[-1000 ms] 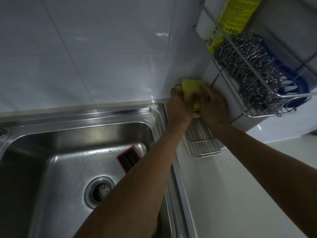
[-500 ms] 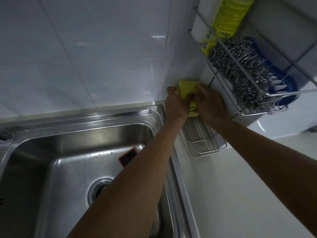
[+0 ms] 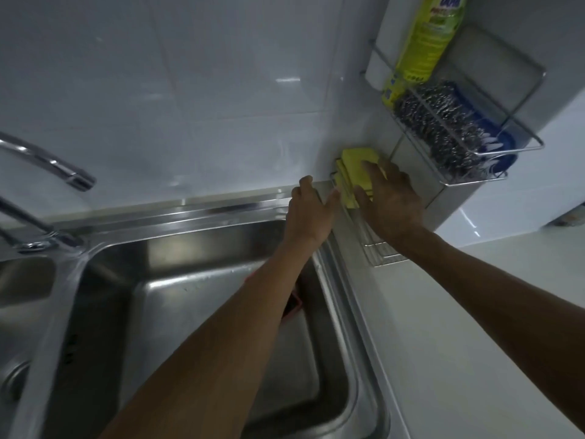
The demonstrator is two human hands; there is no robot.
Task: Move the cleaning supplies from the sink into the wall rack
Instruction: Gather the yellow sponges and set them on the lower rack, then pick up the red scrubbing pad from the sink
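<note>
A yellow sponge (image 3: 354, 163) stands in the lower wire rack (image 3: 384, 259) on the wall in the corner by the sink (image 3: 190, 264). My right hand (image 3: 392, 201) lies over the sponge with its fingers spread, fingertips touching it. Just left of the sponge, my left hand (image 3: 311, 213) is open and apart from it. The upper wire rack (image 3: 474, 182) holds a yellow detergent bottle (image 3: 424, 49), a steel wool scourer (image 3: 443, 131) and a blue brush (image 3: 503, 153). A red-and-black item (image 3: 292, 307) lies in the sink, mostly hidden by my left forearm.
A chrome faucet (image 3: 47, 163) reaches in from the left over a second basin. White tiled walls meet in the corner behind the racks. A white counter (image 3: 474, 343) runs along the sink's right side.
Both hands were closed around the sponge at the lower rack. My left hand has let go and moved slightly left, and my right hand's fingers have spread. The view shifted left, revealing the faucet.
</note>
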